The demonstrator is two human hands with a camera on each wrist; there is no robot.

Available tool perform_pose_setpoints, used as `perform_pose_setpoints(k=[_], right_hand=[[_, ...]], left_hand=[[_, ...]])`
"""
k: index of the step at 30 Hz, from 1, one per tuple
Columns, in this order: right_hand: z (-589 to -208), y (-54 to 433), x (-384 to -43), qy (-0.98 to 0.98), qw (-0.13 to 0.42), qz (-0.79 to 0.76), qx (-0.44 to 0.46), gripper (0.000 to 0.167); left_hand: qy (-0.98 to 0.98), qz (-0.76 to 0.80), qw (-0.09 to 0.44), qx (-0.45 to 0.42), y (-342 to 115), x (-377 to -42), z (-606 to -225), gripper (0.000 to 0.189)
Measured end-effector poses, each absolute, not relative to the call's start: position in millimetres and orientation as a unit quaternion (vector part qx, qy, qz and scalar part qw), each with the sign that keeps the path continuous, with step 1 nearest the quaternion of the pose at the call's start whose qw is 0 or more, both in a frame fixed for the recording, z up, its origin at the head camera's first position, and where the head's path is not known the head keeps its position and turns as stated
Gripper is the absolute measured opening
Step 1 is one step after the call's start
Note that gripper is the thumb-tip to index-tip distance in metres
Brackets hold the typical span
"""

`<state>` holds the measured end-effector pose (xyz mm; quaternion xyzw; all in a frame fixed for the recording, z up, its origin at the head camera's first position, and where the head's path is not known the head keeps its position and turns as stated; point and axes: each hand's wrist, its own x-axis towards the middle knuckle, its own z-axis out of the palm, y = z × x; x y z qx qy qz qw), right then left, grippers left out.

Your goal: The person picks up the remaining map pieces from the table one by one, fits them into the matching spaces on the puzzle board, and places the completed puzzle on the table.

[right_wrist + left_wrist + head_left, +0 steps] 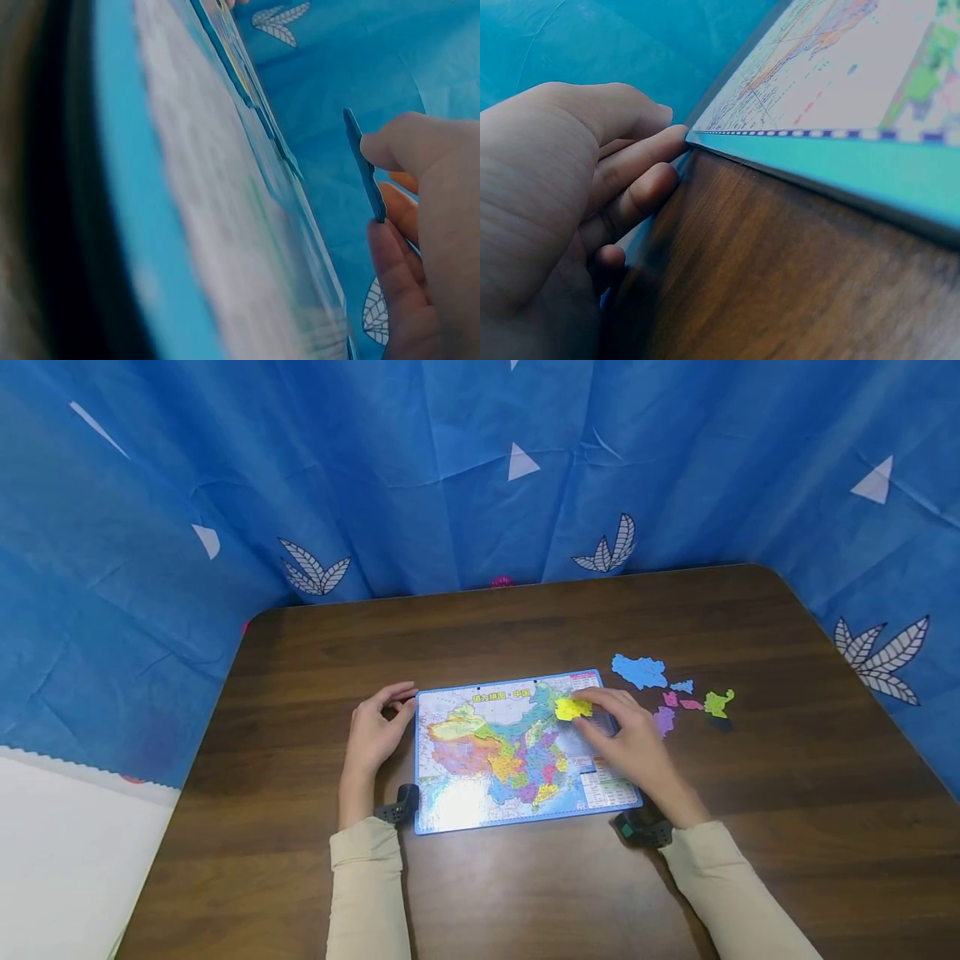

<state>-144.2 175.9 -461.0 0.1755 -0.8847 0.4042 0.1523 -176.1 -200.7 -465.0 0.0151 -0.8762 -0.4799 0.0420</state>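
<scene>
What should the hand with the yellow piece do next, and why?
Perhaps lower the yellow piece gently onto the map board: the right hand pinches it over the board's upper right, but the right wrist view shows piece and board apart.

The yellow title "磁力拼图 · 中国" (pixel 501 696) stands on the map board (pixel 457 806), left of the pinching right hand (pixel 630 735); small print (pixel 609 791) below that grip is unreadable.

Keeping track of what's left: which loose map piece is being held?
The yellow piece, pinched in the right hand over the map board; the other loose pieces lie on the table right of the board.
</scene>
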Motion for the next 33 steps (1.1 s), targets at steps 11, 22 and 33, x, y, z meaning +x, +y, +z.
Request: perform_pose_setpoints(k=[11,22,33], right_hand=[[-463.2,170.8,-144.4,-0.880,0.147,0.413,0.184,0.042],[-461.3,169.5,-143.5,-0.883,0.138,0.408,0.187,0.041],[-457.3,163.5,-142.9,-0.883,0.130,0.408,0.191,0.042]], left_hand=[[-0.878,-0.476,0.044,0.016,-200.5,-175.9,-463.4,0.030],[-0.877,-0.478,0.043,0.019,-200.2,-174.6,-463.1,0.030],[-0.876,-0.480,0.041,0.012,-199.5,-173.1,-460.3,0.030]])
